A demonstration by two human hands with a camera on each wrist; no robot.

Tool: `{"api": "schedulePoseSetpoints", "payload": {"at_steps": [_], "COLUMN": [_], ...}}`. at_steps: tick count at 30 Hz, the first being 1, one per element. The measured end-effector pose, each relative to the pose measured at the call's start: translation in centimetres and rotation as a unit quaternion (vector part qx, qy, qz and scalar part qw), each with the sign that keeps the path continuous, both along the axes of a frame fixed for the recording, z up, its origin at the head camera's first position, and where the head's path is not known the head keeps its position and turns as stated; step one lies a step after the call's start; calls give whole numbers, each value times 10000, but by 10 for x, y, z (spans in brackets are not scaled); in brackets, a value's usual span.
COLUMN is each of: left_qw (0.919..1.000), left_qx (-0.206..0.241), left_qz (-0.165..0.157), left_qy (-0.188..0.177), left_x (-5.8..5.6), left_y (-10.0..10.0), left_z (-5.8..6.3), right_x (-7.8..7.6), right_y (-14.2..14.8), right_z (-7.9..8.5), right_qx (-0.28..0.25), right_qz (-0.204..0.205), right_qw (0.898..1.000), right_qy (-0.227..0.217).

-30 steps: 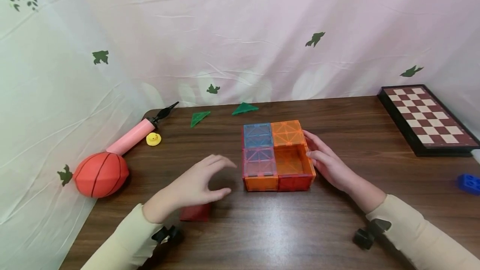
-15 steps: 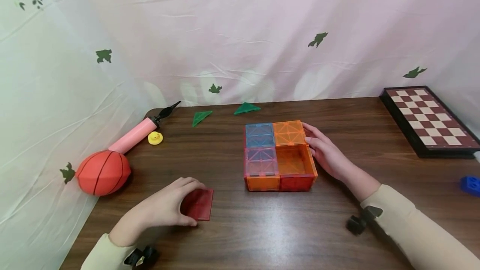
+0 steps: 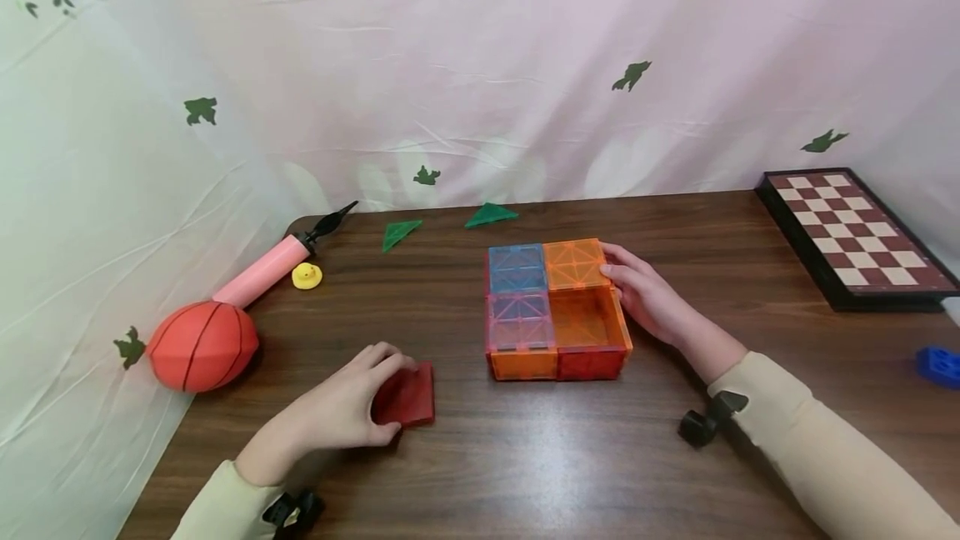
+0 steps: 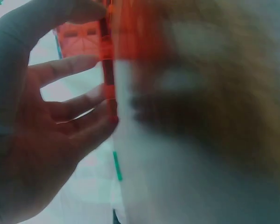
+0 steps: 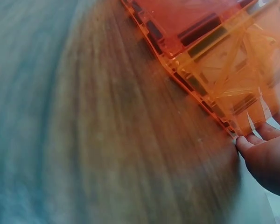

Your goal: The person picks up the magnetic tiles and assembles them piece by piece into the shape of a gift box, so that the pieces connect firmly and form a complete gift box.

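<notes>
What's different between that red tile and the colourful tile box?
The red tile is smaller and flat; the tile box is bigger, with upright walls. The red tile shows one colour; the tile box mixes several. The left hand holds the red tile, while the right hand touches the tile box. Both have some red.

Your head camera looks forward and down over the counter [image 3: 480,473] to the curtain [image 3: 465,65], from above your left hand [image 3: 337,398] and right hand [image 3: 648,294]. Your left wrist camera looks closely past the left hand at the tile [image 3: 418,398]; your right faces the box [image 3: 525,365], also close. Head and left wrist share the tile; head and right wrist, the box.
</notes>
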State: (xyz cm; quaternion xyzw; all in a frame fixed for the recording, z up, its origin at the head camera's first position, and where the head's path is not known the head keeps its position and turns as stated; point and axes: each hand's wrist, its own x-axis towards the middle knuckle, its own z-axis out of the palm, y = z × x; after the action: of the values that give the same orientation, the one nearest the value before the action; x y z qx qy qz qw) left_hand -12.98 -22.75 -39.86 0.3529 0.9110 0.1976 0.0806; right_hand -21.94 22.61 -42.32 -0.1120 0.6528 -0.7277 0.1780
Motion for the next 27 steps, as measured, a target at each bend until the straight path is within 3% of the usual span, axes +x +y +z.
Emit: {"api": "schedulePoseSetpoints", "payload": {"at_steps": [4,7,13,19,22,27], "left_qw": [9976,9901,9734,9621,9579,9648], "left_qx": [470,984,1596,1509,1336,873], "left_qz": [68,34,-398,-1227,-1477,-1593], "left_qy": [500,996,1593,1913,2067,1902], "left_x": [-8,-15,-29,-36,-38,-41], "left_y": [13,26,66,125,152,186], "left_z": [8,16,29,43,47,51], "right_x": [-1,-2,-4,-5,-4,-1], "right_y": [-1,-1,-2,-2,-1,-1], "right_z": [1,2,2,1,0,-2], "right_qx": [8,-2,-43,-125,-213,-274], "right_qz": [11,12,21,1,-16,-59], "right_qw": [10000,10000,10000,9999,9998,9996], "right_qy": [-35,-37,-27,-37,-53,-39]}}
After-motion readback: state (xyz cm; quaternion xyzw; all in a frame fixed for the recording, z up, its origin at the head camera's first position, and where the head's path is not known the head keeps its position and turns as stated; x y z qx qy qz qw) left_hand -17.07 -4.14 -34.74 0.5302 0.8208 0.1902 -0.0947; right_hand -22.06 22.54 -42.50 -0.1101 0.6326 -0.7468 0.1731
